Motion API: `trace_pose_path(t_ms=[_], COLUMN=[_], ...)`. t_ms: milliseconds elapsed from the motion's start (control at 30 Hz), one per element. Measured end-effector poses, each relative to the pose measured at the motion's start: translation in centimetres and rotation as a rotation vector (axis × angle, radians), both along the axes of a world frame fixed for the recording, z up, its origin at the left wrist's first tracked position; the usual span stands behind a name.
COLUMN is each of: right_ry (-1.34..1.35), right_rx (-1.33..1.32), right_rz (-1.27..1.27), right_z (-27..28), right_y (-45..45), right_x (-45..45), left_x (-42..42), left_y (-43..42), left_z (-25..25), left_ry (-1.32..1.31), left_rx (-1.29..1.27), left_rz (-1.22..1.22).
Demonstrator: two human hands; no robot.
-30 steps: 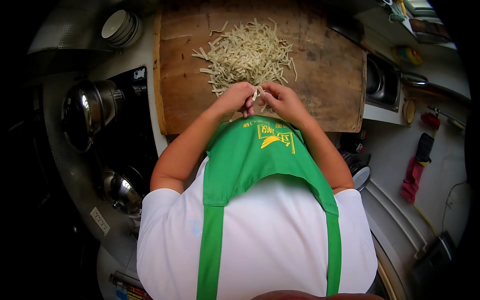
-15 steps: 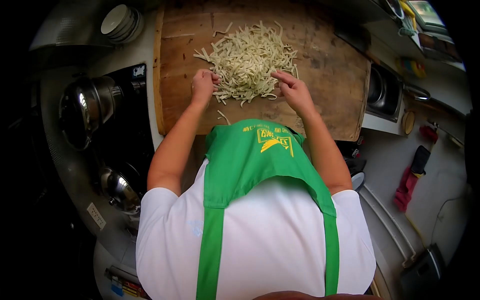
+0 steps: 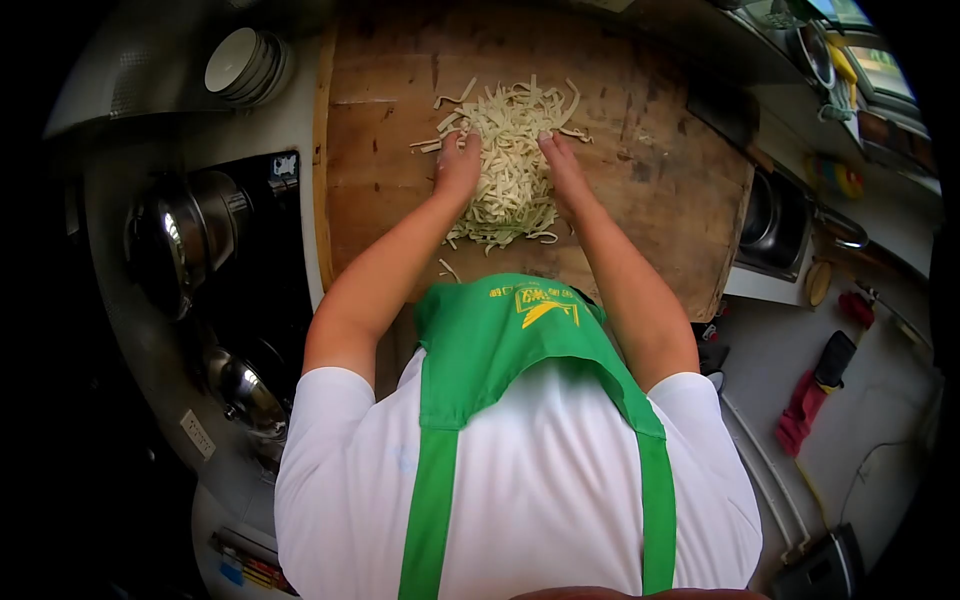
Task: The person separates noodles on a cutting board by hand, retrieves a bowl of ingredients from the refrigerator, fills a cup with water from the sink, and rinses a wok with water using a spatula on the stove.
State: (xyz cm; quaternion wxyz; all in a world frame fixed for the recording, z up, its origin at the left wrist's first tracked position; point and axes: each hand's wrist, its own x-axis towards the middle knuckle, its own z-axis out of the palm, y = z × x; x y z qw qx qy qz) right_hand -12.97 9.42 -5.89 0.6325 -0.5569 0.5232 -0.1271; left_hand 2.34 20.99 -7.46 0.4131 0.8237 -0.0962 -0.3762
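A heap of pale, flat cut noodles point(image 3: 510, 190) lies on a worn wooden board point(image 3: 640, 200). My left hand point(image 3: 458, 168) presses into the heap's left side, its fingers curved round noodles and partly hidden among them. On the opposite side my right hand point(image 3: 565, 172) cups the noodles in the same way, with its fingertips sunk in the strands. Between the two hands the heap is squeezed narrow. Some strands stick out beyond the fingers at the far side, and a few loose pieces lie near the board's front edge.
Left of the board are a stack of white bowls point(image 3: 240, 65), a shiny metal pot point(image 3: 170, 235) and a lidded pan point(image 3: 245, 390) on a dark stove. A dark broad-bladed knife point(image 3: 722, 112) lies at the board's right, near a metal sink point(image 3: 775, 225).
Both hands have moved inward and farther up the board, from beside the heap into its sides. The noodles are now gathered into a narrower pile.
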Motion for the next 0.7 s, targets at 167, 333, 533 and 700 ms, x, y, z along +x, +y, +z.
trace_pose_path(t_ms=[167,333,533,700], right_ry=[-0.718,-0.695,-0.769,-0.43], right_rx=[0.838,0.918,0.836,0.35], right_rz=[-0.047,-0.248,-0.105,-0.186], right_z=[5.0,2.6,5.2,1.2], right_y=[-0.9,-0.9,-1.9,-4.5], right_x=[-2.0,-3.5,-5.9,-6.7], left_x=[0.5,-0.2,3.2,5.0], left_y=[0.2,0.9,1.5,1.2], left_z=[5.3,5.2,6.4,3.1], left_ry=[0.958,1.12,0.803,0.344], left_rx=[-0.343,-0.479,-0.417,-0.229], left_rz=[0.182,0.093,-0.142,0.039])
